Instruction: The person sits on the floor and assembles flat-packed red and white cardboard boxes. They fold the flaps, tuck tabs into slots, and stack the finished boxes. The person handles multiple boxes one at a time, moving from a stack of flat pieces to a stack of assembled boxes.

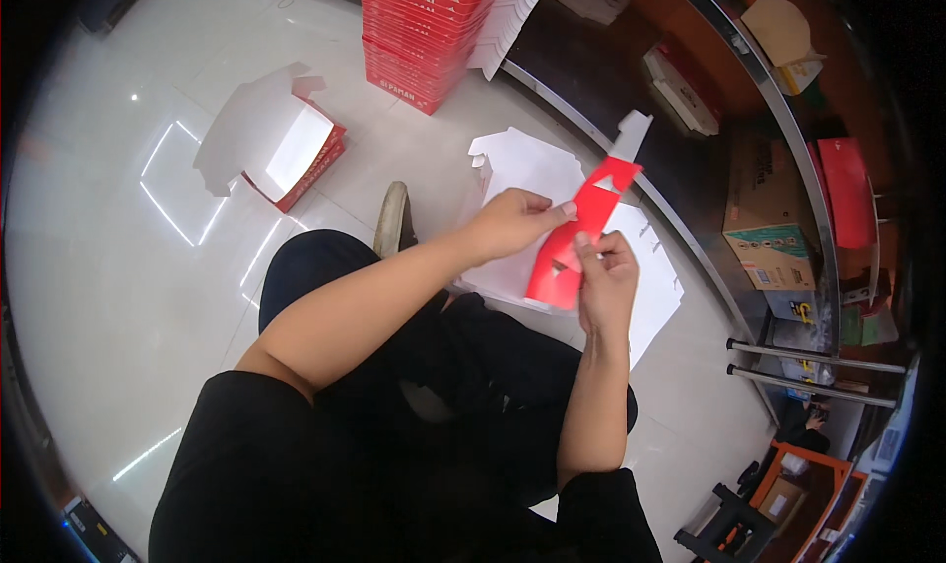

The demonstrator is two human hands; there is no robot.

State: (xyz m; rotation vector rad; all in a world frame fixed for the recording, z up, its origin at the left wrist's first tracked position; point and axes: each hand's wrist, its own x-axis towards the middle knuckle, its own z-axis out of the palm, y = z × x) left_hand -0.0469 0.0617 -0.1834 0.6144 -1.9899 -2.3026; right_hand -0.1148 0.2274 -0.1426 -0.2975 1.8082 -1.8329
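Observation:
Between my hands is a red cardboard strip [589, 208] with cut-out notches and a white tab at its far end. My left hand [512, 226] pinches its left edge with thumb and fingers. Lower on the strip, my right hand [608, 272] grips it from the right, thumb on top. Beneath, white cardboard sheets [655, 277] lie on the floor in front of me. A white flap with a cut edge [532, 159] rises behind my left hand; how it joins the strip and sheets is partly hidden by my hands.
An open red-and-white carton [296, 159] sits on the floor at the left. A tall stack of red cartons [419, 46] stands ahead. Metal-edged shelving [680, 169] curves along the right, holding a brown cardboard box [769, 213]. My shoe [394, 218] is near the sheets.

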